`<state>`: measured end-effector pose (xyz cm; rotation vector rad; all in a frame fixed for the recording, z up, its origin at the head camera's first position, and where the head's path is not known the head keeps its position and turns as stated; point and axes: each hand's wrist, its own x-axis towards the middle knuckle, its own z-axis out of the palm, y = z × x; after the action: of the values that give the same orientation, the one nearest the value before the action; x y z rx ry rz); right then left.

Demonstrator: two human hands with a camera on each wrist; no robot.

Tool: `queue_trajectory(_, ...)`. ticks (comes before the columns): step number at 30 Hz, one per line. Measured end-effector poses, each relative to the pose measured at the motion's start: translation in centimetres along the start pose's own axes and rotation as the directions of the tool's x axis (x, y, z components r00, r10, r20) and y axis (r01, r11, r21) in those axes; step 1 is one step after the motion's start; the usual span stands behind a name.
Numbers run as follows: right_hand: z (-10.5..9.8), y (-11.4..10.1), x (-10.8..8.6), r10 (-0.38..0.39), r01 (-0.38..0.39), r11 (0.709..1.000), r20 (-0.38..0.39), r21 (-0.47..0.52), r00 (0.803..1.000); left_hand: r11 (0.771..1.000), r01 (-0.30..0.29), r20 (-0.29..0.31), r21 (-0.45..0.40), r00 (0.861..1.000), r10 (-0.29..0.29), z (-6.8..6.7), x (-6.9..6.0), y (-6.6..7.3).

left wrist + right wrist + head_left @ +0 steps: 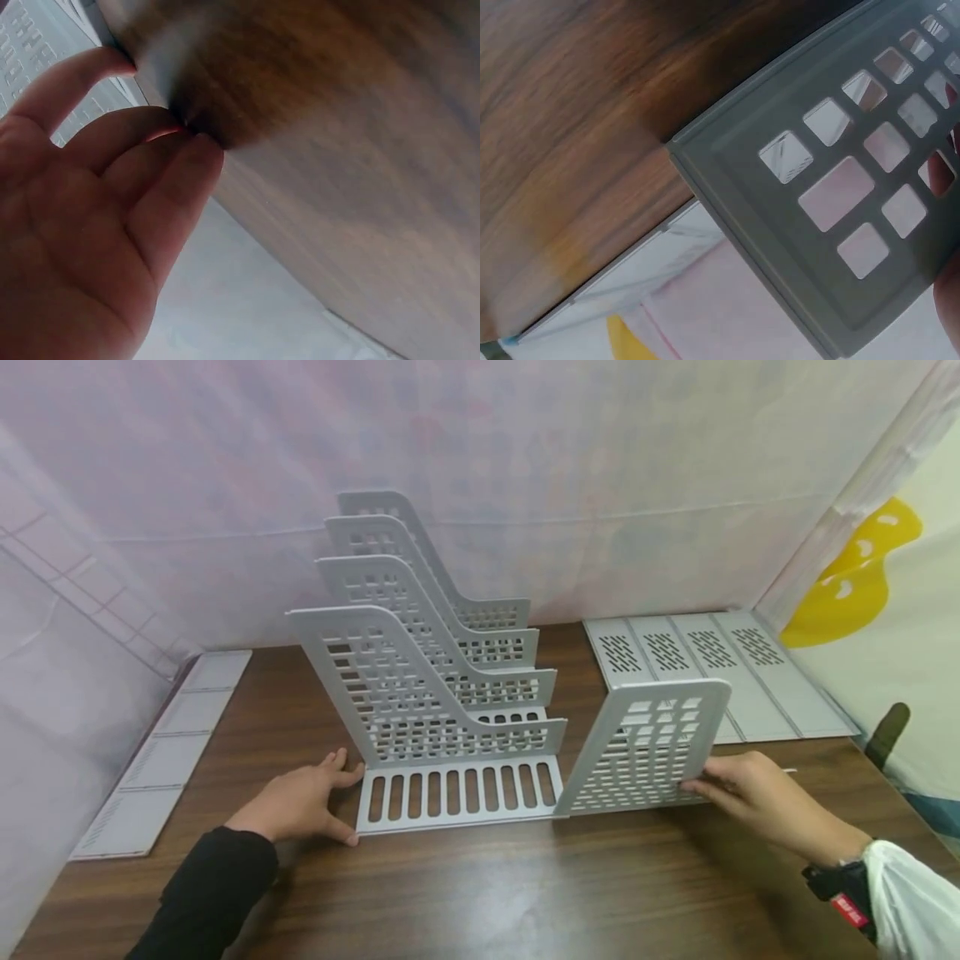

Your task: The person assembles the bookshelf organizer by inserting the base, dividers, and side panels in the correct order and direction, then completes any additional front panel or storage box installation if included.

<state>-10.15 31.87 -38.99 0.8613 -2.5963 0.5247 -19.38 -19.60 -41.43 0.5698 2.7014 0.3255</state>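
A pale grey slotted base plate (450,821) lies on the wooden table, and several tall, step-shaped perforated dividers (352,631) stand in a row along it. My left hand (303,797) rests at the plate's left edge, thumb near the front corner and the other fingers spread further back; the left wrist view shows this hand (82,195) from the palm side. With my right hand (765,797) I pinch another perforated panel (606,735) by its right edge. This panel stands tilted, its lower left corner at the plate's front right corner. Its rectangular holes fill much of the right wrist view.
Flat grey panels (757,702) with slanted slots lie side by side at the back right. A strip of narrower grey panels (180,747) runs along the left table edge. Pale cloth (480,443) hangs behind, with a yellow shape (840,602) at the right.
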Motion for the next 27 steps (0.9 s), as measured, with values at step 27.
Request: queue_trajectory(27, 4.0, -4.0, 4.2, -0.112, 0.114, 0.993, -0.056, 0.035, 0.992, 1.0, 0.003, -0.039, 0.007, 0.999, -0.003, 0.5, 0.1, -0.2)
